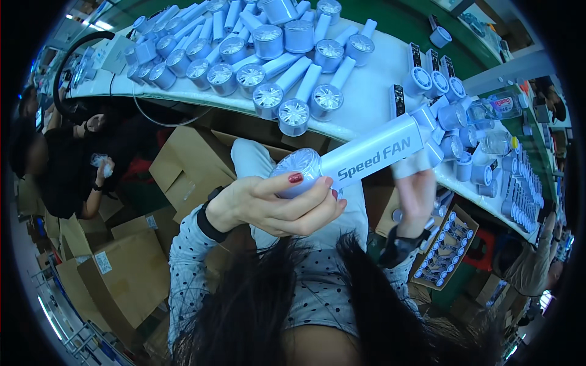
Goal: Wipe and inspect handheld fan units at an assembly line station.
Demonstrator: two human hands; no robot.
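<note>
My left hand [281, 204] is wrapped round the clear round head of a packaged handheld fan [378, 149], which has a long white box for a handle, with dark lettering on its side. The pack lies tilted over my lap, its box end pointing up and right. By that box end is my right hand [417, 195], smeared by motion, with a whitish blur at its fingertips; whether it grips anything is unclear. Rows of similar packaged fans [293, 116] lie on the white table [360, 116] ahead, round heads toward me.
Unboxed white fans [439, 82] and clear bottles [499, 143] stand on the table's right part. Below it, a carton [445, 247] holds packed fans. Open cardboard boxes [131, 268] crowd the floor at left. A person in dark clothes [67, 158] sits at far left, another [528, 268] at right.
</note>
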